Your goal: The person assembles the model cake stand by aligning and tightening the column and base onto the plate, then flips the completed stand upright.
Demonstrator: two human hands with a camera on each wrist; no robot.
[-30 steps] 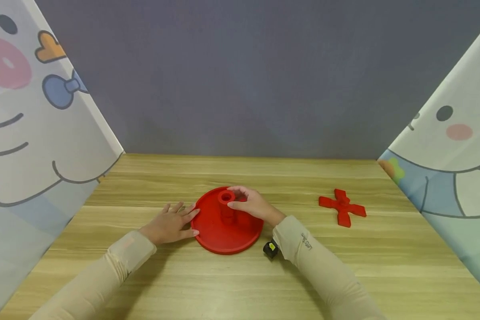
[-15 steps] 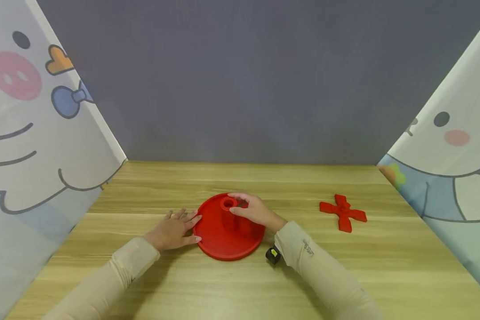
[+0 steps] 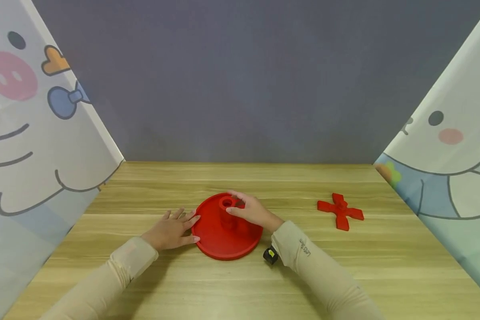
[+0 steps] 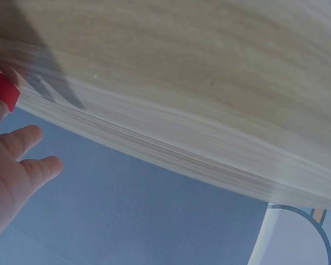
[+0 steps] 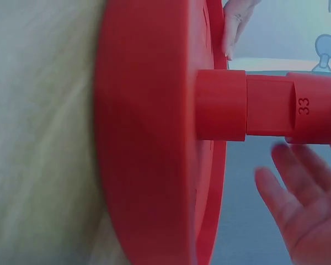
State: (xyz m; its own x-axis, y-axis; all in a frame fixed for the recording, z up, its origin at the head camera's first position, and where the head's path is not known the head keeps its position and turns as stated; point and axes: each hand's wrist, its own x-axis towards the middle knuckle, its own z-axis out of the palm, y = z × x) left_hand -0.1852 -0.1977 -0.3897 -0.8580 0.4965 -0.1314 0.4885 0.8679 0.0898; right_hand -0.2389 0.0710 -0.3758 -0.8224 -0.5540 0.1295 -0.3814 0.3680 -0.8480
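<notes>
A round red tray-like disc (image 3: 216,242) with a raised rim lies on the table. From its middle rises a red post, topped by a hollow red tube (image 3: 226,205) that bears the number 33 in the right wrist view. My right hand (image 3: 254,211) holds this tube near its top, thumb in front and fingers behind. A narrower squared section (image 5: 269,105) shows between the tube and the round collar (image 5: 220,105) on the disc. My left hand (image 3: 172,230) rests spread at the disc's left rim, its fingertips touching the edge.
A red four-armed cross piece (image 3: 341,211) lies to the right on the wooden table (image 3: 232,289). A small black device (image 3: 270,255) sits at the right wrist. A grey panel (image 3: 244,89) stands behind, with printed cartoon cloths on both sides.
The head view has tilted and shifted slightly. Both hands keep their places, the left at the rim and the right at the tube.
</notes>
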